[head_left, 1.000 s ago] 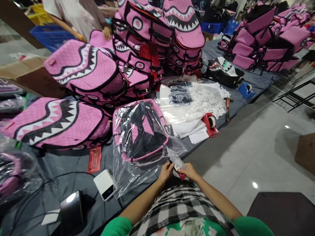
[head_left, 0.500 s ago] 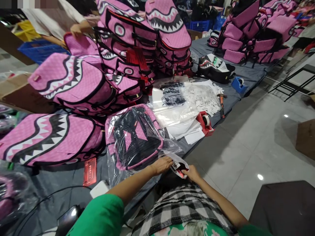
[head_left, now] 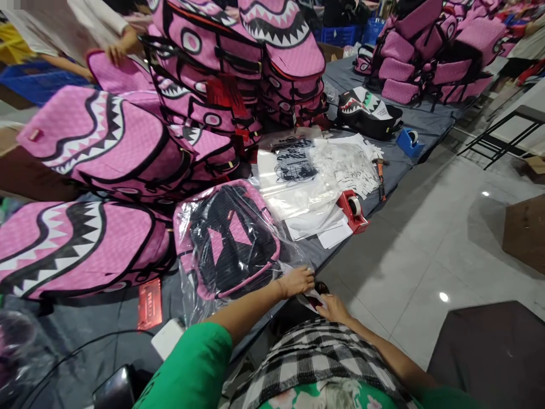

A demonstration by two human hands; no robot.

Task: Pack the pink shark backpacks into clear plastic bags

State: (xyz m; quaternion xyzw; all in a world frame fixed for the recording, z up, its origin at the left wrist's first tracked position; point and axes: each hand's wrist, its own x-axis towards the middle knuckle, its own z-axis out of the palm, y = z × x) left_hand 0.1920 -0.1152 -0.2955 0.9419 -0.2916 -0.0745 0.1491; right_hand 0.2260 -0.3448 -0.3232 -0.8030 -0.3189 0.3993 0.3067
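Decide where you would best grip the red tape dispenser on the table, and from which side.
Grip the red tape dispenser across its narrow body, coming from above. It sits upright near the table edge, its roll on top, with papers against its left side.

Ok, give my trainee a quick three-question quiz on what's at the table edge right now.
1. True or false: the backpack nearest the person is inside a clear plastic bag.
2. Which hand rests on the bag's open end at the table edge: A) left hand B) right hand?
3. What colour is the tape dispenser beside the white sheets?

Key: 1 true. 2 A; the right hand is just below, at a small red and white tag. 3 red.
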